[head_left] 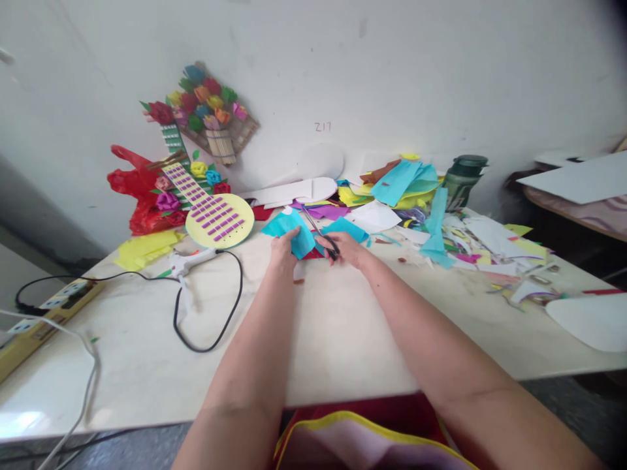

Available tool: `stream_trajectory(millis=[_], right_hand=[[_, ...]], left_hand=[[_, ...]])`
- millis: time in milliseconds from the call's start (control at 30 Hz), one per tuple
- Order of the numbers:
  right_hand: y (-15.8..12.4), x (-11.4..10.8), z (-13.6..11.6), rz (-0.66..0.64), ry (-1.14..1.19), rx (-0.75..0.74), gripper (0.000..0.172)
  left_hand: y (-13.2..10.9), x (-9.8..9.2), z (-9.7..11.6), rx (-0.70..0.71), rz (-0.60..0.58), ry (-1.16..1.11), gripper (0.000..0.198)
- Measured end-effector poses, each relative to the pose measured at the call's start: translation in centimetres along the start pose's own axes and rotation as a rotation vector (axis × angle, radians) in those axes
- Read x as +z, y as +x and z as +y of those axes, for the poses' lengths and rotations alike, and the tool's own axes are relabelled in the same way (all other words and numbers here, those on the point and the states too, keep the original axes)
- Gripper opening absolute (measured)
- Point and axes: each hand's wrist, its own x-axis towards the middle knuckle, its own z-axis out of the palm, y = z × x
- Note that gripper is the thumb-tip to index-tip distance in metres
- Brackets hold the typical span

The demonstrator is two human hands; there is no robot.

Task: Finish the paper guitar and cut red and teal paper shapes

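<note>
My left hand (287, 247) is closed on a piece of turquoise paper (304, 240), pinching it near its lower edge. In my right hand (345, 248) is a pair of scissors (313, 220), my fingers around the dark handles and the blades pointing up and away, beside the paper's right side. Whether the blades touch the paper I cannot tell. Another turquoise sheet (347, 228) lies on the table just behind my right hand. A bit of red material shows beneath my hands, mostly hidden.
A yellow paper guitar (220, 220) and a glue gun (189, 262) with a looping black cord are at left, near a power strip (49, 323). Paper scraps (490, 245) and a green bottle (464, 183) are at right. A flower craft (215, 117) leans on the wall.
</note>
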Motion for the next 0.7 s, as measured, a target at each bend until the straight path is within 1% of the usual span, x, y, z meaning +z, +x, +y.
stream_trajectory(millis=[167,333,533,700], right_hand=[[0.25,-0.04,0.46,-0.064,-0.049,0.014,0.035],[0.65,0.16,0.78,-0.056,-0.109,0.004,0.035],[0.41,0.08,0.5,-0.051,-0.12,0.021,0.038],[0.35,0.01,0.46,-0.056,-0.099,0.028,0.04]], left_hand=[[-0.22,0.17,0.14,0.01,0.013,0.007,0.033],[-0.51,0.37,0.35,-0.001,0.044,0.032,0.037],[-0.99,0.69,0.59,0.017,0.018,-0.003,0.037],[-0.78,0.62,0.45,0.001,0.01,-0.005,0.036]])
